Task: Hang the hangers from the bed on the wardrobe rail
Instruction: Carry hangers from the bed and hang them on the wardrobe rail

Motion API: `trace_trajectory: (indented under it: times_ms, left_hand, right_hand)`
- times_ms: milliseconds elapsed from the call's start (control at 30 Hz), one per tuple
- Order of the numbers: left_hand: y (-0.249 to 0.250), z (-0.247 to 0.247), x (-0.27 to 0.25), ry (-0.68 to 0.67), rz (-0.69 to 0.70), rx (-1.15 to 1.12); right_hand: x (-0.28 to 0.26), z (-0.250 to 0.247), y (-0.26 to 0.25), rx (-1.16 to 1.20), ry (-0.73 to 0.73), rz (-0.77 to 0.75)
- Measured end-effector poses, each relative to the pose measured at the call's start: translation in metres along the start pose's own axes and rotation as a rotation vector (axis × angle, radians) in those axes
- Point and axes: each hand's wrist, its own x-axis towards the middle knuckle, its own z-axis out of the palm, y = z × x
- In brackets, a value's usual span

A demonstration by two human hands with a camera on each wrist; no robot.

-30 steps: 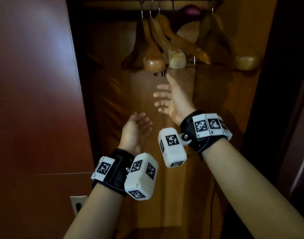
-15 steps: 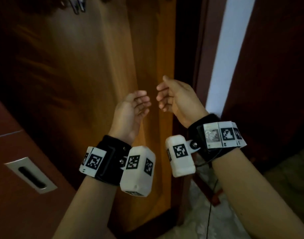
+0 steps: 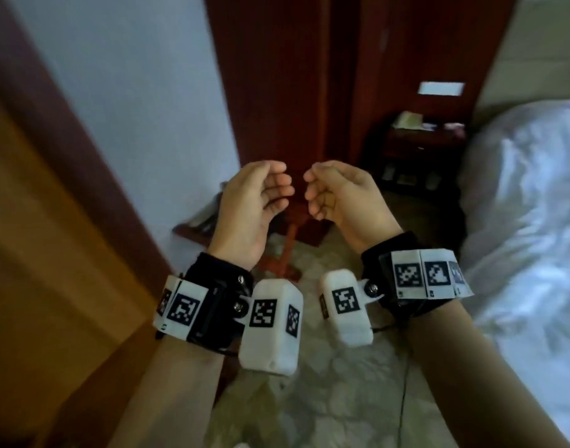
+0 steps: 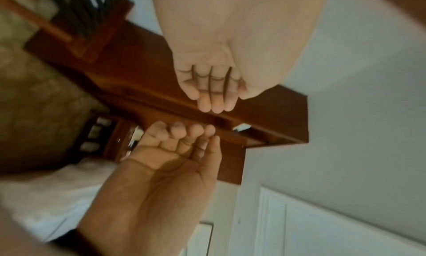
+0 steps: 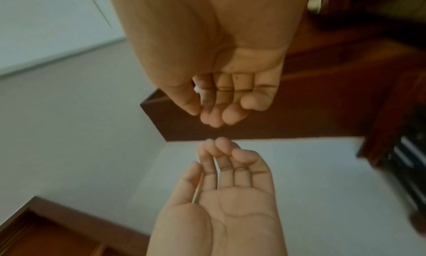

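No hanger and no wardrobe rail appear in any current view. In the head view my left hand (image 3: 272, 195) and right hand (image 3: 321, 194) are raised side by side at chest height, palms facing each other, a small gap between them. Both have loosely curled fingers and hold nothing. The left wrist view shows the left hand (image 4: 215, 97) empty with the right hand (image 4: 184, 138) below it. In the right wrist view the right hand (image 5: 221, 112) and left hand (image 5: 227, 154) are likewise empty. The bed (image 3: 529, 205), under a rumpled white duvet, lies at the right.
An orange-brown wardrobe door (image 3: 51, 253) fills the left edge. Ahead are a white wall (image 3: 131, 92) and a dark red wooden panel (image 3: 277, 76). A dark nightstand (image 3: 419, 150) stands by the bed. A low red wooden frame (image 3: 287, 250) sits on the pale stone floor (image 3: 342, 399).
The view has swung right, from the wardrobe interior with its hung hangers to the room and bed. My right hand came down from the hangers; both hands now hover together, empty.
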Motion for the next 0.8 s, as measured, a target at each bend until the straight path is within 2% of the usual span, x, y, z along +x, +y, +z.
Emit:
trace_trajectory:
  times_ms: [233,533,700,800]
  left_hand:
    - [-0.077,0.195,-0.034,-0.398,-0.146,0.052]
    - [-0.195,0.435,-0.104,-0.866,-0.340,0.026]
    - [-0.249,0.543,-0.141,-1.057,-0.398,0.078]
    - [-0.277,0.601,-0.163,-1.116,-0.443,0.105]
  right_hand:
    - [-0.089,-0.197,-0.030,-0.152,0.490,-0.035]
    - [-0.225,-0.405,-0.041,-0.213,1.125,0.000]
    - [-0.276,-0.500,-0.048,-0.257,1.336,0.039]
    - [-0.307,-0.549,-0.051,-0.258,1.444,0.049]
